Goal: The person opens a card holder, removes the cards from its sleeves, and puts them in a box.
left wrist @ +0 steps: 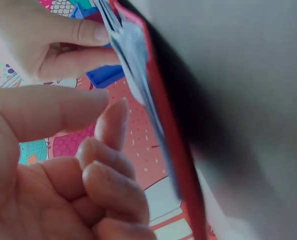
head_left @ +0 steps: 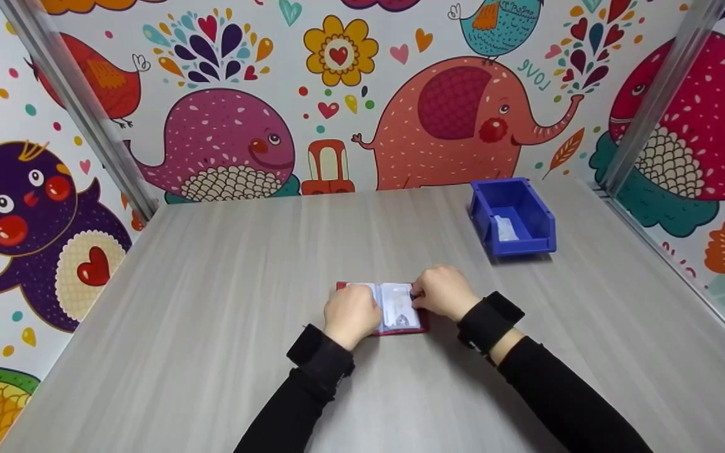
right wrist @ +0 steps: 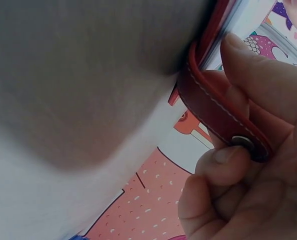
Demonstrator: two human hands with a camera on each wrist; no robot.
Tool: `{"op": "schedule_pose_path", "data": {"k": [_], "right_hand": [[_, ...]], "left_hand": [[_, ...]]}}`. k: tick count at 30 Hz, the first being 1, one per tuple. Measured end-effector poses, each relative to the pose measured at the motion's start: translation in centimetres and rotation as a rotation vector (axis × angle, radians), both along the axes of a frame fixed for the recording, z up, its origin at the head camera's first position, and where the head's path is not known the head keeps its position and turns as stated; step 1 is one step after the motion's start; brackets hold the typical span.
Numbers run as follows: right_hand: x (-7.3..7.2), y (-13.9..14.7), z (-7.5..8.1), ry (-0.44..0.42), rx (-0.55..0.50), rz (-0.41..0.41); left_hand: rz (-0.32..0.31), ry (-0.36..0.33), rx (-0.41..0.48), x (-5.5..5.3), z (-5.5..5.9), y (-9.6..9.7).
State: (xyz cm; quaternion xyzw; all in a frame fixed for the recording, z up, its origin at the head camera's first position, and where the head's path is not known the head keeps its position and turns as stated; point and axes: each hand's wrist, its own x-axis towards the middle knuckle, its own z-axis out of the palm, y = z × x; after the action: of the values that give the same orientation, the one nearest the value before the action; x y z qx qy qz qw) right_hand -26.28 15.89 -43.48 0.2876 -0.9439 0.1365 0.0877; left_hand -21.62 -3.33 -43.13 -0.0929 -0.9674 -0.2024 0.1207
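A red card holder [head_left: 423,324] with clear sleeves [head_left: 397,302] lies spread on the table before me. My left hand [head_left: 351,313] is over its left half, fingers curled; in the left wrist view the thumb and forefinger tips come close together beside the sleeves, with nothing seen between them. At the right edge, my right hand [head_left: 444,292] pinches the card holder between thumb and forefinger. A dark red strap [right wrist: 208,102] with a metal snap [right wrist: 242,142] runs from the cover down into the right hand's curled fingers.
Behind and to the right on the wood-grain table [head_left: 230,264] stands a blue bin [head_left: 526,246] with a small white item [head_left: 506,228] in it. Cartoon-printed walls [head_left: 337,113] with metal posts border the table at the back and sides.
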Motion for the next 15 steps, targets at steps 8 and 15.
{"op": "schedule_pose_path", "data": {"k": [8, 15], "right_hand": [[-0.01, 0.09, -0.13, 0.021, -0.001, 0.014], [0.0, 0.01, -0.08, 0.006, -0.002, 0.012]], "left_hand": [[-0.013, -0.084, -0.014, 0.01, -0.29, 0.32], [-0.006, -0.17, -0.013, -0.16, -0.2, 0.41]]}}
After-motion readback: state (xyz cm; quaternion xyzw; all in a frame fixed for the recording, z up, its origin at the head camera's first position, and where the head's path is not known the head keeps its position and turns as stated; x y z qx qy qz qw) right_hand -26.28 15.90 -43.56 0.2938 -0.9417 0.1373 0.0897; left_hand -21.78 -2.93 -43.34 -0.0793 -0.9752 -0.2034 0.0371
